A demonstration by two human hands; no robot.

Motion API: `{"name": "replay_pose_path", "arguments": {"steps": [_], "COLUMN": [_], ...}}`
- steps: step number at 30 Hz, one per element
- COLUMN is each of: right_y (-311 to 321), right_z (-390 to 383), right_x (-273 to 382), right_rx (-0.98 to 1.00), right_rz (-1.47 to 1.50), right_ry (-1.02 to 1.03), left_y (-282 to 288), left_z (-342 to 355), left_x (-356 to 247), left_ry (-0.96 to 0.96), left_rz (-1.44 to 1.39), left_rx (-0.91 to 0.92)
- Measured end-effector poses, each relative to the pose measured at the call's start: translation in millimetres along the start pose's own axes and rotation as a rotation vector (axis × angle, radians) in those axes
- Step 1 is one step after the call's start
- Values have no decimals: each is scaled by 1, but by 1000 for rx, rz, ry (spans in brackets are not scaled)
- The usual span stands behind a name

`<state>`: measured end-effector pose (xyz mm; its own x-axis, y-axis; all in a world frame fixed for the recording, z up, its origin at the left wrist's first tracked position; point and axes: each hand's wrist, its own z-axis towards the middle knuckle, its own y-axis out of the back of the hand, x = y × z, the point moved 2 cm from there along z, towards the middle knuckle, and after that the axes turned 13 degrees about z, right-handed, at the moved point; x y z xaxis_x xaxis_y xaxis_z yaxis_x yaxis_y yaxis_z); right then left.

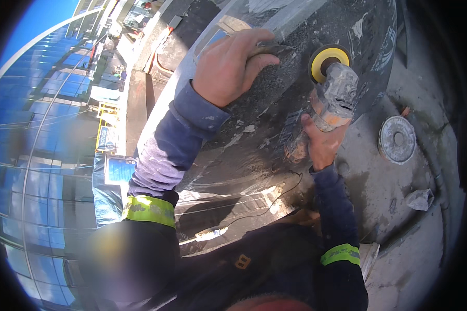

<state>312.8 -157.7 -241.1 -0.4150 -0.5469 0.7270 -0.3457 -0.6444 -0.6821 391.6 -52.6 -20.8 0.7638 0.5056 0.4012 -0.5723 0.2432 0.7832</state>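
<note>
My right hand (326,140) is wrapped round the body of a dusty angle grinder (337,96). A round disc with a yellow face and black rim (329,61) sits at the grinder's head, over the dark panel (275,109). The panel is dusty, with white flecks, and looks partly wrapped in clear film. Above the panel's left part, my left hand (228,65) has its fingers curled and the thumb close to them. Something thin and dark shows between finger and thumb, too shaded to name.
A thin cord (277,199) runs below the panel to a white plug connector (211,234). On the concrete floor to the right lie a round grey lid-like disc (398,139) and a crumpled pale scrap (419,199). At left stand a glass facade (41,140) and a yellow-framed sign (106,132).
</note>
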Motion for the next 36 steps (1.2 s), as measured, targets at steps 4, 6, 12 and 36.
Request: {"name": "replay_pose_path", "arguments": {"steps": [4,6,12,36], "right_y": [8,12,15,-40], "right_z": [8,9,8,-13], "right_x": [17,24,21,-24], "right_rx": [-54,-68,-65,17], "right_rz": [43,82,-57,68], "right_ry": [117,99,186,33], "left_y": [15,16,9,-1], "left_z": [5,1,-22,-24], "left_x": [6,6,5,24], "left_ry": [-377,-432,-244,133], "left_rz": [152,248,156,-216], "left_rx": [-15,86,278,291]}}
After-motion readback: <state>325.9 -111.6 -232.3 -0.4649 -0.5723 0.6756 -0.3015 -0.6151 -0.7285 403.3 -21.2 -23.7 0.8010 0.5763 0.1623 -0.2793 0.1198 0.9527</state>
